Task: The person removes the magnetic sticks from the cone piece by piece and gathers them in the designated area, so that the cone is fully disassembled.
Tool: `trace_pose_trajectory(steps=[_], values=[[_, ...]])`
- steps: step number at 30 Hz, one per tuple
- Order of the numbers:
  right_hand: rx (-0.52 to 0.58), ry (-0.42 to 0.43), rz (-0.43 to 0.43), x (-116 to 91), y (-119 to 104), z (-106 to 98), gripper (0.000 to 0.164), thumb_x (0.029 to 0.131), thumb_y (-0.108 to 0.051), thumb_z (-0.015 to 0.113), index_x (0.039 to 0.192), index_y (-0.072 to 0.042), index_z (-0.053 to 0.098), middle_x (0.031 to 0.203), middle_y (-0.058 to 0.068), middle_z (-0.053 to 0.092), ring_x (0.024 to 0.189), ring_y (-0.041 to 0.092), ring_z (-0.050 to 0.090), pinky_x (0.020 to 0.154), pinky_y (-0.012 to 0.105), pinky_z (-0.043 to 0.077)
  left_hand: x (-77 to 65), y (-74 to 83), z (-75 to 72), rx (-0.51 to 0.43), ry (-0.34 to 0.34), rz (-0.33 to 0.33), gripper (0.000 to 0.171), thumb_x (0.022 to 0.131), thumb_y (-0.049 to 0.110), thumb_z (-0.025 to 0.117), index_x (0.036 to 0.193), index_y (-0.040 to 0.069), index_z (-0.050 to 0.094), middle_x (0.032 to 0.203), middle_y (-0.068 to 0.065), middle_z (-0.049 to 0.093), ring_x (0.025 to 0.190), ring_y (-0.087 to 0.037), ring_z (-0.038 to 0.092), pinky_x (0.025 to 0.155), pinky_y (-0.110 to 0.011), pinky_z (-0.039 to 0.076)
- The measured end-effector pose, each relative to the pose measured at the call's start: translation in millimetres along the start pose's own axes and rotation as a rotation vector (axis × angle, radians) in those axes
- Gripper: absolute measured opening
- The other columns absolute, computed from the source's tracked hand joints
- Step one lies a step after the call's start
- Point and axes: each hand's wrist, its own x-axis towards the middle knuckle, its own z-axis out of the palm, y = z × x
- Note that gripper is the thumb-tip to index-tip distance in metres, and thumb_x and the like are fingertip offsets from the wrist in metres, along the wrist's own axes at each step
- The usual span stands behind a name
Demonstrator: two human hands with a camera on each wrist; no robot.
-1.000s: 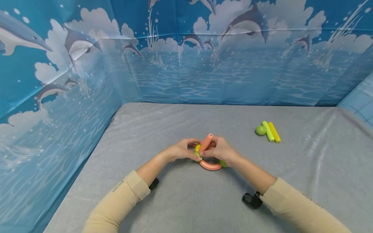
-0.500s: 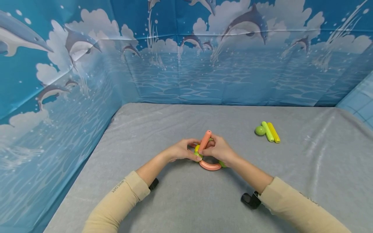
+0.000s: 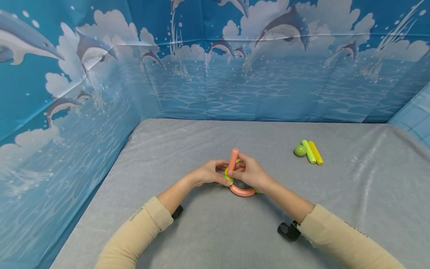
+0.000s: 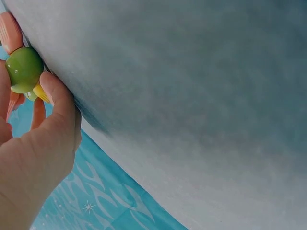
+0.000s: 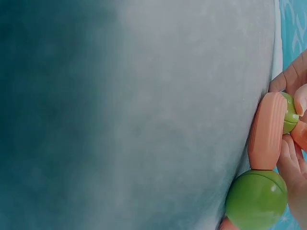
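Flanking the near side: left sleeve (image 3: 134,235) at eight o'clock and right sleeve (image 3: 349,239) at four, on a clock centred where the hands meet.
Curved peach bar: at five o'clock, lying on the gray counter (image 3: 228,239); it links the held ball to a large green ball (image 5: 256,200), mostly hidden in the head view under the right wrist.
Left hand (image 3: 209,173): at nine o'clock, thumb and fingers clamped about a small green ball (image 3: 229,180), with a yellow piece (image 3: 226,171) beside it.
Right hand (image 3: 252,173): at three o'clock, pinching the straight peach rod (image 3: 233,160) low down.
Peach rod: near the clock's centre, roughly upright, top toward twelve; its lower end is hidden by the thumb, so whether it is seated cannot be told.
Joining step: judged from the grips, the rod is being fitted to the held ball.
Next move: seems to call for lining rod and ball up straight, then a firm push while the left hand braces.
Loose pieces: between two and three o'clock, farther off, a green sphere (image 3: 300,150), a lime rod (image 3: 309,151) and a yellow rod (image 3: 316,153) lie side by side.
Containers: none in sight; these pieces rest directly on the counter's cloth.
Dolphin backdrop (image 3: 235,86): at twelve o'clock, farthest away.
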Motion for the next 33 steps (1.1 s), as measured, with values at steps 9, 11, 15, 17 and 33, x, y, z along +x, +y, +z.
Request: trace_pose_trajectory(steps=[9, 11, 15, 17, 33], values=[[-0.139, -0.005, -0.120, -1.7, -2.8, 1.4, 0.041, 0.085, -0.003, 0.068, 0.121, 0.004, 0.051, 0.096, 0.013, 0.063, 0.082, 0.023, 0.064, 0.068, 0.030, 0.052, 1.4, -0.5, 0.2, -0.001, 0.020, -0.009, 0.063, 0.077, 0.007, 0.076, 0.134, 0.007, 0.049, 0.121, -0.011, 0.051, 0.096, -0.021, 0.053, 0.075, -0.029, 0.047], [-0.159, -0.010, -0.145, -2.2, -2.9, 1.6, 0.037, 0.085, -0.002, 0.067, 0.118, 0.003, 0.052, 0.095, 0.012, 0.063, 0.081, 0.022, 0.064, 0.067, 0.029, 0.052, 1.7, -0.9, 0.2, 0.005, 0.024, -0.011, 0.063, 0.076, 0.007, 0.076, 0.134, 0.008, 0.050, 0.121, -0.011, 0.051, 0.096, -0.021, 0.053, 0.074, -0.029, 0.046], [-0.255, 0.002, -0.227, -3.2, -2.9, 2.0, 0.031, 0.084, -0.001, 0.068, 0.112, 0.001, 0.055, 0.095, 0.010, 0.063, 0.082, 0.021, 0.064, 0.069, 0.028, 0.052, 2.0, -0.3, 1.3, 0.019, 0.025, -0.007, 0.061, 0.076, 0.008, 0.077, 0.132, 0.008, 0.052, 0.120, -0.011, 0.052, 0.093, -0.021, 0.052, 0.071, -0.028, 0.046], [-0.317, 0.013, -0.274, -3.9, -2.6, 2.3, 0.030, 0.083, 0.000, 0.068, 0.110, 0.000, 0.056, 0.096, 0.010, 0.063, 0.084, 0.021, 0.064, 0.071, 0.027, 0.052, 2.6, -0.8, 2.2, 0.019, 0.024, 0.000, 0.060, 0.076, 0.007, 0.077, 0.130, 0.008, 0.053, 0.119, -0.011, 0.052, 0.093, -0.021, 0.052, 0.071, -0.029, 0.046], [-0.326, 0.033, -0.259, -3.7, 0.0, -10.3, 0.037, 0.084, 0.000, 0.067, 0.117, 0.001, 0.052, 0.095, 0.013, 0.062, 0.081, 0.023, 0.063, 0.070, 0.038, 0.052, 2.2, -2.3, 1.6, 0.012, 0.012, -0.003, 0.062, 0.077, 0.006, 0.076, 0.133, 0.009, 0.051, 0.123, -0.013, 0.050, 0.080, -0.018, 0.055, 0.068, -0.027, 0.046]])
